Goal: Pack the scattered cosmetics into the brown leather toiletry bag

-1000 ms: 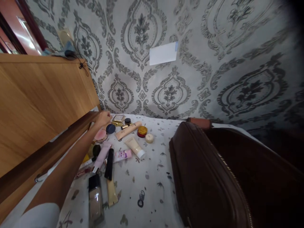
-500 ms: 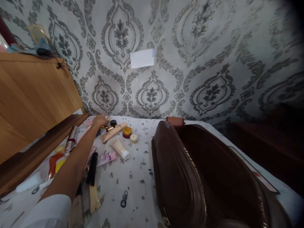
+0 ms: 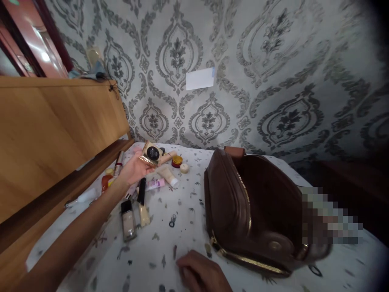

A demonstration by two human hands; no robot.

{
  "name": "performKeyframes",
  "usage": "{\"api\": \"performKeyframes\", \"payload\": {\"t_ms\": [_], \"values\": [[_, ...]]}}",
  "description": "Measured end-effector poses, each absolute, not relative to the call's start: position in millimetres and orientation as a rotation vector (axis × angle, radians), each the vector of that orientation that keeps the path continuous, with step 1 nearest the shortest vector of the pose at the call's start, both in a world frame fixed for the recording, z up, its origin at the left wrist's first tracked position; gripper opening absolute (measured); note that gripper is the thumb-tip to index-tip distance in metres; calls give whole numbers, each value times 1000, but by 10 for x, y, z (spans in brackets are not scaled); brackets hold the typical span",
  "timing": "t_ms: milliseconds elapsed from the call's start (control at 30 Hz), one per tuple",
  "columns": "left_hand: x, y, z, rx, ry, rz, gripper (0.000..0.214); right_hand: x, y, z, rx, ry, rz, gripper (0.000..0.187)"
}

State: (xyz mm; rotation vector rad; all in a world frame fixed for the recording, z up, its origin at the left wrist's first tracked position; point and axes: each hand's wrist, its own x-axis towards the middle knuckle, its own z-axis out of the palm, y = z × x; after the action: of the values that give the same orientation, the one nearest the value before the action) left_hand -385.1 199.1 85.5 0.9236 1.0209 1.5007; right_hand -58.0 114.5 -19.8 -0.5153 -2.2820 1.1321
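Observation:
My left hand [image 3: 137, 167] holds up a gold square cosmetic compact [image 3: 152, 154] with a black round middle, its fingers under and behind it. Close around that hand lie a black-capped tube [image 3: 141, 191], a pink tube [image 3: 154, 184] and a cream tube with a white cap [image 3: 167, 176]. Nearer to me rests a foundation bottle with a black cap [image 3: 128, 221]. My right hand [image 3: 205, 272] is at the bottom edge, fingers curled over the cloth, and nothing shows in it. To its right stands a brown leather bag [image 3: 227, 198], unzipped and gaping.
A patterned white cloth [image 3: 170, 251] covers the surface. A gold-lidded jar [image 3: 177, 161] and a small cream-coloured round pot [image 3: 184, 168] sit towards the wall. At the left rises a wooden panel [image 3: 60, 121]. A blurred patch [image 3: 331, 217] covers part of the bag's right side.
My left hand has lifted the gold compact from the far group of cosmetics. My right hand has come into view at the bottom. The view has shifted left.

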Motion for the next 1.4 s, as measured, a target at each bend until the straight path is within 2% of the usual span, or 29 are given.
{"api": "performKeyframes", "payload": {"t_ms": [133, 233, 367, 467, 533, 700, 833, 1000, 1233, 1400], "values": [[-3672, 1627, 687, 836, 1059, 1503, 34, -580, 1061, 19, -550, -2253, 1113, 21], [-3562, 1405, 610, 1107, 1332, 1412, 42, -582, 1021, 90, -551, -2248, 1126, 22], [-3326, 1131, 549, 1859, 1752, 949, 58, -578, 1010, 72, -552, -2249, 1105, 22], [-3152, 1004, 487, 2255, 1948, 526, 53, -565, 999, 79, -541, -2258, 1098, 22], [-3106, 971, 459, 2345, 2004, 401, 51, -557, 989, 98, -535, -2259, 1107, 22], [-3260, 978, 504, 2352, 2178, 500, 41, -550, 976, 133, -534, -2248, 1113, 22], [-3451, 1007, 519, 2005, 2565, 275, 35, -555, 974, 138, -546, -2245, 1129, 22], [-3546, 1101, 491, 1888, 2651, 189, 32, -563, 976, 130, -540, -2246, 1131, 22], [-3543, 1223, 505, 1961, 2709, 93, 39, -550, 977, 128, -531, -2277, 1116, 23], [-3514, 1323, 443, 2049, 2617, 44, 28, -557, 971, 104, -528, -2276, 1094, 22]]}}
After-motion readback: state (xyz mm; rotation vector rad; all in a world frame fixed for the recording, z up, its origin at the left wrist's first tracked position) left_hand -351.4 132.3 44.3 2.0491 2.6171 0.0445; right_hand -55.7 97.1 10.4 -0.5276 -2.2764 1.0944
